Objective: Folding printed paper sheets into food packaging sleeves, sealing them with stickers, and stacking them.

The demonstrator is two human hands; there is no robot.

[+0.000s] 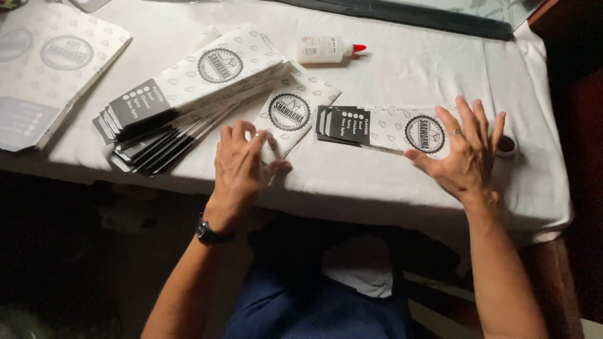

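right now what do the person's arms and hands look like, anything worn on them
Both forearms are bare, with no sleeves in view. The left hand has a dark wristwatch with a dark strap at the wrist. The right hand wears a thin ring on one finger. No gloves or bracelets show on either arm.

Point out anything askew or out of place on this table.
The stack of flat printed paper sleeves has slid into a slanted fan, lower ones poking out unevenly. The glue bottle lies on its side. Nothing looks spilled or torn.
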